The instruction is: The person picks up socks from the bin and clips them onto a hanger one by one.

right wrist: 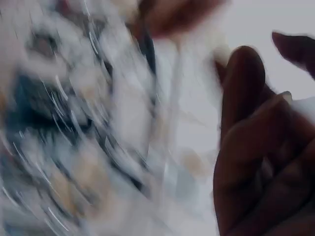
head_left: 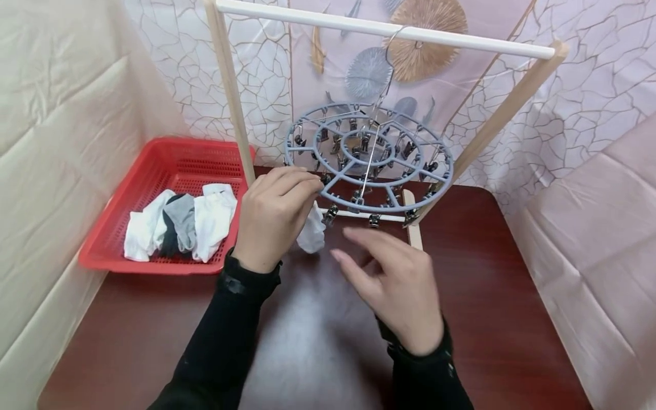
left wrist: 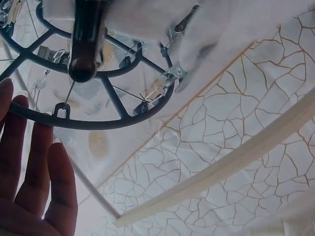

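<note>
A round grey-blue clip hanger (head_left: pixel 370 208) with several metal clips hangs by a wire hook from a white bar. My left hand (head_left: pixel 277 213) is at its front left rim. In the left wrist view, fingertips lie along the rim (left wrist: pixel 88 124), and the thumb shows only at the frame's edge. Below that hand hangs a white cloth piece, likely a sock (head_left: pixel 311 230); its upper end is hidden behind the hand. My right hand (head_left: pixel 402 282) is in front of the hanger, thumb and forefinger apart, holding nothing. The right wrist view is blurred.
A red basket (head_left: pixel 110 225) on the left holds white, grey and black cloth pieces (head_left: pixel 179 222). The wooden stand's posts (head_left: pixel 512 108) rise on both sides of the hanger, and its white bar (head_left: pixel 328 21) runs above. All stand on a dark red table (head_left: pixel 492 319).
</note>
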A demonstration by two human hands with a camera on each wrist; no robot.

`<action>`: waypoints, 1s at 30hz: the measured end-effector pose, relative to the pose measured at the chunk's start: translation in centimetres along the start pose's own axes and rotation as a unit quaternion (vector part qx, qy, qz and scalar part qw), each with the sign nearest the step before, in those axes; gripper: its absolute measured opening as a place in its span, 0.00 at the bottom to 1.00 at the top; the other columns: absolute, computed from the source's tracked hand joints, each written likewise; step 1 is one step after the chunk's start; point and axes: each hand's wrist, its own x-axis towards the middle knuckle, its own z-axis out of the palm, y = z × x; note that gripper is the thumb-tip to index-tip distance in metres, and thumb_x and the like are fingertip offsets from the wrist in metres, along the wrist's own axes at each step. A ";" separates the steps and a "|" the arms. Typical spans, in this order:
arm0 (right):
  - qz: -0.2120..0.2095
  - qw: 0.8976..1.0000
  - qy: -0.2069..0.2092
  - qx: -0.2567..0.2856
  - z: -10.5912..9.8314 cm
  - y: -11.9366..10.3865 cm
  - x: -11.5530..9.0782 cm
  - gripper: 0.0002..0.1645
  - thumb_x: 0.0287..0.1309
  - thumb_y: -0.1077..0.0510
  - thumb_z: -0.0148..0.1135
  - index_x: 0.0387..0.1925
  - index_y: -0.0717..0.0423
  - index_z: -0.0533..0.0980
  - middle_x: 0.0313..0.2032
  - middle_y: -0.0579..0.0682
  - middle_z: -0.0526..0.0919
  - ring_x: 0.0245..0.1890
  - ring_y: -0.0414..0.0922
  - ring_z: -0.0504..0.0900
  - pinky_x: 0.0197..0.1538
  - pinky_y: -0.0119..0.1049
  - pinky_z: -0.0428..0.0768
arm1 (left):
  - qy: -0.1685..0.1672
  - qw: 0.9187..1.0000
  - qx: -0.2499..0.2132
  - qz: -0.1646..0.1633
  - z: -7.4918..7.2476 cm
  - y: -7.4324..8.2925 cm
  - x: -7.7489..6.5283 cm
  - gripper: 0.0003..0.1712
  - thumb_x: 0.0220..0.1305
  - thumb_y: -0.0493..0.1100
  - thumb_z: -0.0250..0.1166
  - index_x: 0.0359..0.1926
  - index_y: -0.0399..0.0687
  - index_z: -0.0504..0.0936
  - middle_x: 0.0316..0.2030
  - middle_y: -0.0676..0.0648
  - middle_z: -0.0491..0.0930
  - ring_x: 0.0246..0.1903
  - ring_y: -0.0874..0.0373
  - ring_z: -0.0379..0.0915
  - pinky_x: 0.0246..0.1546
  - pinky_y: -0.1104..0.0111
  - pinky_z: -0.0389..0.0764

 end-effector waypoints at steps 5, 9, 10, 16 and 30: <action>0.135 0.988 -0.066 -0.031 4.2 0.9 0.7 0.31 0.69 0.47 0.83 0.65 0.59 0.86 0.32 0.54 0.91 0.28 0.46 0.90 0.36 0.45 0.87 | 0.003 1.000 0.001 0.006 0.2 0.1 0.1 0.09 0.83 0.40 0.69 0.48 0.47 0.96 0.49 0.47 0.96 0.54 0.49 0.92 0.47 0.54 0.87; 0.168 0.985 -0.034 0.025 6.0 1.8 0.8 0.28 0.67 0.51 0.84 0.64 0.55 0.89 0.33 0.54 0.94 0.29 0.47 0.92 0.35 0.40 0.86 | 0.003 1.000 0.000 0.002 0.2 0.0 -0.2 0.08 0.83 0.41 0.70 0.47 0.48 0.96 0.48 0.48 0.96 0.52 0.51 0.92 0.46 0.55 0.86; 0.170 0.984 -0.025 0.038 6.3 1.9 0.9 0.25 0.67 0.52 0.84 0.62 0.55 0.90 0.35 0.54 0.96 0.30 0.48 0.93 0.36 0.36 0.85 | 0.004 1.000 0.000 0.000 0.1 0.0 -0.2 0.09 0.83 0.41 0.70 0.47 0.48 0.96 0.49 0.48 0.96 0.53 0.51 0.92 0.46 0.55 0.85; 0.190 0.977 -0.024 0.092 6.4 2.0 1.3 0.26 0.63 0.55 0.85 0.62 0.54 0.91 0.51 0.55 0.97 0.41 0.52 0.98 0.43 0.20 0.81 | 0.009 1.000 -0.003 -0.001 -0.5 -0.8 -0.4 0.09 0.83 0.41 0.69 0.48 0.47 0.96 0.49 0.47 0.96 0.54 0.50 0.92 0.50 0.55 0.88; 0.136 0.984 -0.003 0.116 6.8 2.7 1.0 0.19 0.59 0.60 0.88 0.51 0.57 0.94 0.40 0.55 0.98 0.35 0.51 0.95 0.35 0.20 0.75 | -0.035 0.998 0.017 -0.051 -2.9 -3.8 -0.4 0.18 0.73 0.27 0.63 0.58 0.40 0.92 0.55 0.40 0.94 0.57 0.42 0.90 0.63 0.51 0.89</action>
